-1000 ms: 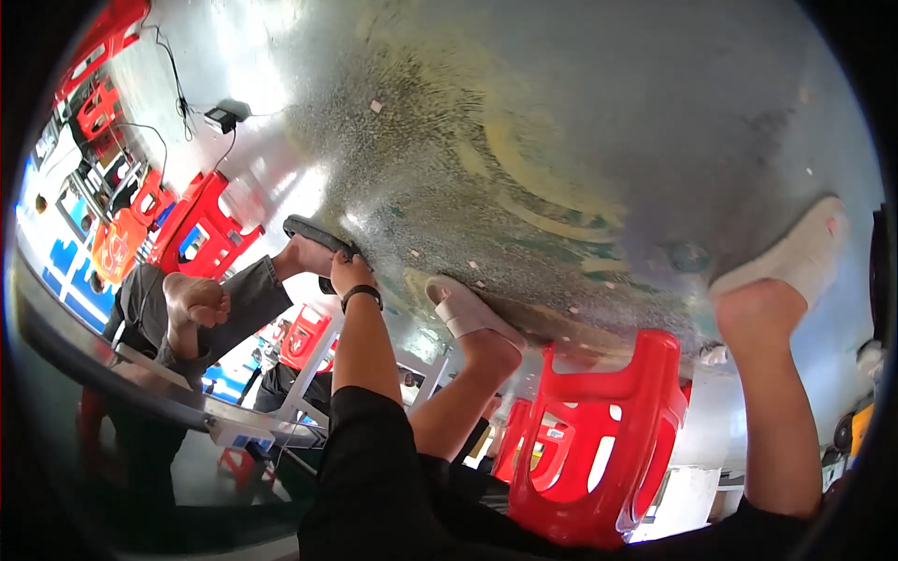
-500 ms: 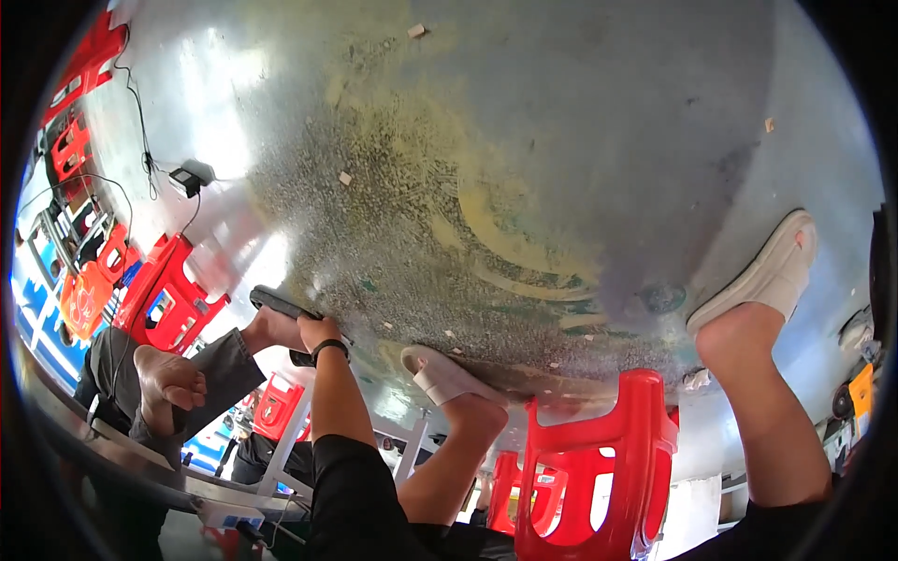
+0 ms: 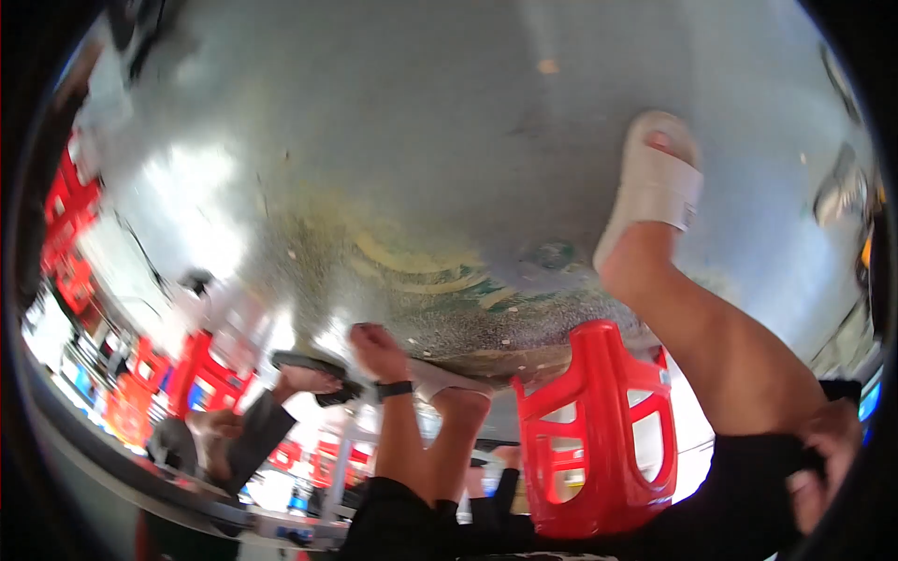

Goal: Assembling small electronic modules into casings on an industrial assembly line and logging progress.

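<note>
My left hand, with a dark band at its wrist, hangs above the floor with its fingers curled in. Whether anything is inside it is hidden. Close by on its left is a dark sandal on another person's foot, with a gap between. At the right rim, my right hand rests by my bent knee and black shorts. A small black object sits just above it; blur hides whether the fingers hold it. My raised right foot wears a pale slide; another pale slide is partly behind my left forearm.
A red plastic stool stands between my legs. More red stools are at the left, beside a person's bare foot. A grey floor with worn yellowish patches spreads ahead. A shoe shows at the far right.
The view has swung to the right and blurred. My left hand has come away from the other person's dark sandal. My right hand has come into view at the right rim.
</note>
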### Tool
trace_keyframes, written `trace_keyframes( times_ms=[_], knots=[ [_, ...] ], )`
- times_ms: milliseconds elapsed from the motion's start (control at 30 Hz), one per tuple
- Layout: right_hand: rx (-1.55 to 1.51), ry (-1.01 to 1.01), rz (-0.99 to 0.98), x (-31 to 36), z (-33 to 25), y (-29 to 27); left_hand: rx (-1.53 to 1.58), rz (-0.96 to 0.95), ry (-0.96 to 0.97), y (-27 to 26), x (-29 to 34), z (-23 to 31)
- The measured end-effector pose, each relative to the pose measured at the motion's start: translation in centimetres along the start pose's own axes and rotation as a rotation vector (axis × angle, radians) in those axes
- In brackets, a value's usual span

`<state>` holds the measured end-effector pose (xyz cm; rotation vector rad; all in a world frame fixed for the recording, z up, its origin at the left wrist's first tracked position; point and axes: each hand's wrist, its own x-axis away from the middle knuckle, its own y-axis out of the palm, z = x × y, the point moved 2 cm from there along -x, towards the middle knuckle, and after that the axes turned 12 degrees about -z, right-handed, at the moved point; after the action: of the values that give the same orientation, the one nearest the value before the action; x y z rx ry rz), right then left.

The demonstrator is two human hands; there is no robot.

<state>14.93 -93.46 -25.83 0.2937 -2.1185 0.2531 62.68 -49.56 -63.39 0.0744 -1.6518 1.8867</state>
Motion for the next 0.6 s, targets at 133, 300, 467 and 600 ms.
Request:
trace_keyframes(
  times_ms=[133, 300, 467, 600],
  knots=[
    [-0.069, -0.092, 0.093, -18.5, -19.7, -15.9, 0.524, -0.086, 0.214, 0.6, 4.5, 20.6],
    [-1.016, -0.341, 0.452, -4.1, -9.0, -7.7, 0.951, -0.130, 0.982, -13.6, 12.0, 49.6],
    [-1.219, -1.075, 0.669, 2.5, -13.5, -5.3, 1.279, -0.145, 0.965, -26.3, 26.2, 55.7],
    [-0.859, -1.242, 0.645, 9.5, -18.6, -1.7, 1.254, -0.136, 1.046, -35.0, 35.0, 50.9]
  ],
)
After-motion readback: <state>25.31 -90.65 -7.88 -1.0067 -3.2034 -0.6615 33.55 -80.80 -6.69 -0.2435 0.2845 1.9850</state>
